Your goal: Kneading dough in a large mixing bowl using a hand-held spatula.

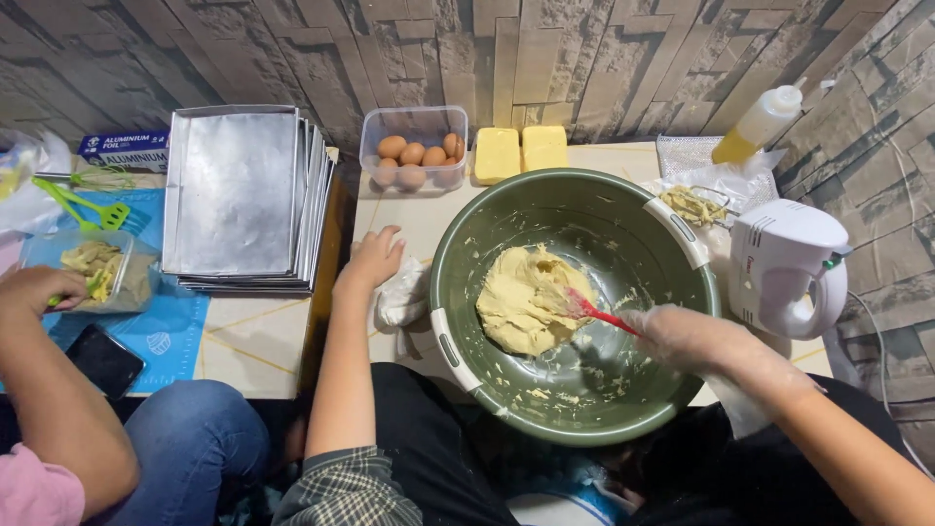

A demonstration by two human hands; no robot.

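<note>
Yellow dough [524, 299] sits in green bowl [623, 409], left of centre. Right hand [693, 336], in clear glove, grips red spatula [590, 310], blade against dough. Left hand [373, 258] rests loosely open on table [421, 219], just beside bowl rim and crumpled cloth [400, 300].

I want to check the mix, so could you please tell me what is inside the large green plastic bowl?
The large green plastic bowl holds a pale yellow dough lump, with the red spatula pressed in. The bowl's base beneath is hidden.
</note>
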